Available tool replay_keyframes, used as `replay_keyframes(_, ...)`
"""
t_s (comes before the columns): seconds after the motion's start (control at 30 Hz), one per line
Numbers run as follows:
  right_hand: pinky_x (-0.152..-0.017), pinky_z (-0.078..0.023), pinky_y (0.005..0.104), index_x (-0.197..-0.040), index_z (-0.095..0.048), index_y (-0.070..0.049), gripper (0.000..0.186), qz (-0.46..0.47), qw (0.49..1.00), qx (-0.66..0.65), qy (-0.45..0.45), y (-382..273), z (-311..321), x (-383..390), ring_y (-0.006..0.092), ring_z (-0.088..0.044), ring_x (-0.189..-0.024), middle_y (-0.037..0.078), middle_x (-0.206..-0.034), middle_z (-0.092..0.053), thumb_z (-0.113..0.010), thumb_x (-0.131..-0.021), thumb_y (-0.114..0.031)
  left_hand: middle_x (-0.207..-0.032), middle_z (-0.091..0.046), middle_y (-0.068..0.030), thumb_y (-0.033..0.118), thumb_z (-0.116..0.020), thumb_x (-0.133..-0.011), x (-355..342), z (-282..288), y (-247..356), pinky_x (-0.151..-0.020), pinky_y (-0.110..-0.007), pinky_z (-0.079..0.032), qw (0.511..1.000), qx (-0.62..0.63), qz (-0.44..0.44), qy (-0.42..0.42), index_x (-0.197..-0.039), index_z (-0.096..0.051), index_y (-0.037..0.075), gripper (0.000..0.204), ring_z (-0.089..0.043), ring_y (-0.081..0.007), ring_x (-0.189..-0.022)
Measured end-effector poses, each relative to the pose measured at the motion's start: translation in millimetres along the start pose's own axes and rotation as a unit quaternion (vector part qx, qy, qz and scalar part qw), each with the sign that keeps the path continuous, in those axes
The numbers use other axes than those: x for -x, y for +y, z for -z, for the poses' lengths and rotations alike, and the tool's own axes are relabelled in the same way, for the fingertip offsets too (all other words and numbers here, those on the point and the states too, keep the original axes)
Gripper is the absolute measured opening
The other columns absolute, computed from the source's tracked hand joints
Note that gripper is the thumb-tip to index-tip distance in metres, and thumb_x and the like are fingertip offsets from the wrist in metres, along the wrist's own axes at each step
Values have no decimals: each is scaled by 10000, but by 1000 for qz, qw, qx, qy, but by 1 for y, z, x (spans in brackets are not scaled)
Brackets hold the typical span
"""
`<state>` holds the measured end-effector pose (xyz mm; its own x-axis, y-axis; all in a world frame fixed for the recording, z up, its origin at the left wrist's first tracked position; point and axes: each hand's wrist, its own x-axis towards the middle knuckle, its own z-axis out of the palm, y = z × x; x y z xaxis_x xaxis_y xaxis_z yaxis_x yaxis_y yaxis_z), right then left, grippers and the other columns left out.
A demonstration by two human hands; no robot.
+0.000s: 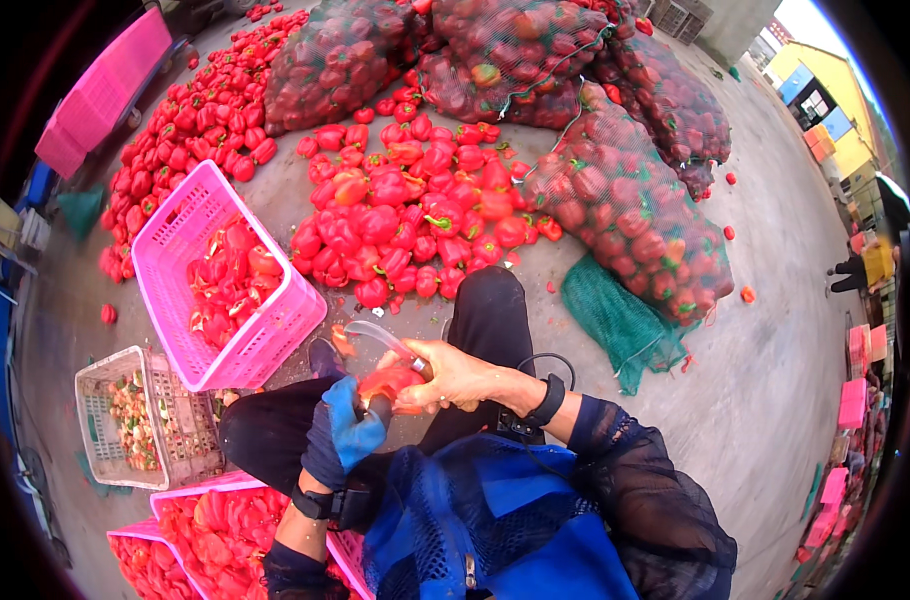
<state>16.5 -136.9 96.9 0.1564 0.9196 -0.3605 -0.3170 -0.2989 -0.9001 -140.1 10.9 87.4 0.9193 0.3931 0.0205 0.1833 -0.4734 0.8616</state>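
Observation:
In front of my lap, my left hand [350, 428], in a blue glove, is closed around a red bell pepper [389, 381]. My bare right hand [463, 376] grips the handle of a curved knife [387, 338] and touches the pepper's right side. The thin blade points up and to the left, beyond the pepper. Just left of my knees, a pink crate [187, 375] holds cut red pepper pieces [230, 280]. Below it, a whitish crate [183, 400] contains pale pepper cores with green stems [135, 420].
A heap of whole red peppers [405, 205] lies ahead of my knees, with another pile [190, 130] farther left. Full mesh sacks [635, 200] stand behind and right. A green mesh bag [620, 320] lies near my right knee. Filled pink crates [210, 490] are at lower left.

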Motion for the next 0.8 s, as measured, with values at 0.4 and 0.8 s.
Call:
replay_keyframes(0.4,-419,-447,194,-1300,-424,-40,528,47,975,-190,105,3,-25,-17,116,-624,-579,88,-897,-643,-678,-877,-227,-908,-612,-46,162,-520,-967,-11,-3,-16,-680,-249,-460,940,136,61,306,-1078,-582,-2,207,-541,-96,-749)
replay_keyframes(0.8,-476,-462,243,-1267,-471,-27,506,321,912,202,153,-165,-53,-96,101,-632,-628,61,-838,-670,-715,-869,-223,-771,-587,-9,521,-437,-980,-8,44,-1,-443,-214,-373,697,697,145,86,-1142,-601,54,521,-475,-70,-510)
